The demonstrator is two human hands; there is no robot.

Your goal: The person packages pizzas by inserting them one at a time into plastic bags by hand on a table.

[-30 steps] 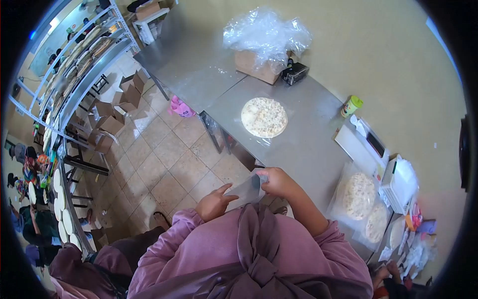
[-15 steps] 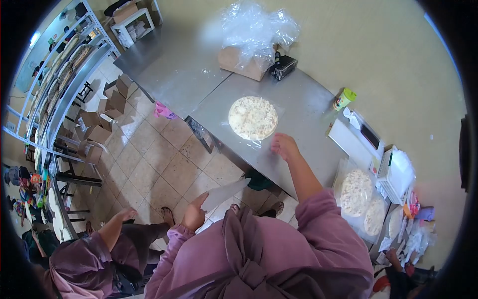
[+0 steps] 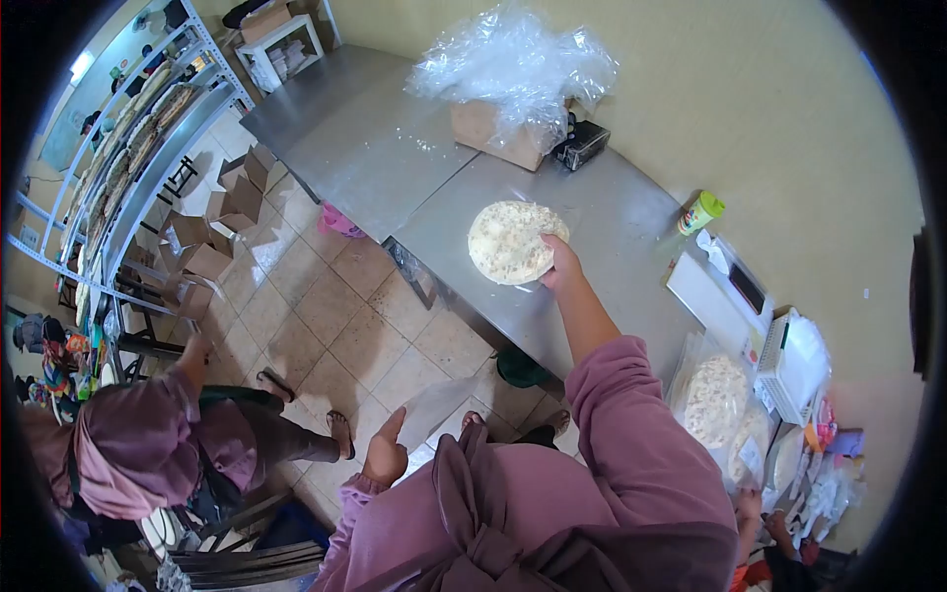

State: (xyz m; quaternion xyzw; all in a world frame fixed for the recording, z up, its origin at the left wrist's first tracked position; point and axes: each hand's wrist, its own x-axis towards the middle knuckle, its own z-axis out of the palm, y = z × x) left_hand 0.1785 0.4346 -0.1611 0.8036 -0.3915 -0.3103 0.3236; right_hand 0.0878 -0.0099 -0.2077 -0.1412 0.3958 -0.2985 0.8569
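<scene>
A flat round of dough with a pale, speckled top (image 3: 508,242), like a pizza base, is over the steel table (image 3: 631,257). My right hand (image 3: 559,264) grips its right edge, thumb on top; the fingers underneath are hidden. I cannot tell whether clear film wraps the round. Lower down, in front of my body and off the table's edge, my left hand (image 3: 386,450) holds a thin translucent plastic sheet or bag (image 3: 436,407) between thumb and fingers.
A cardboard box (image 3: 490,130) bears a heap of clear plastic bags (image 3: 518,64), beside a black box (image 3: 582,145). At right are a green cup (image 3: 701,212), a white tray (image 3: 695,286), a white basket (image 3: 779,350) and bagged rounds (image 3: 712,400). Another person (image 3: 168,434) is at left.
My right hand has moved up from beside the round and taken hold of its edge. The left hand still holds the plastic. The person at left has shifted.
</scene>
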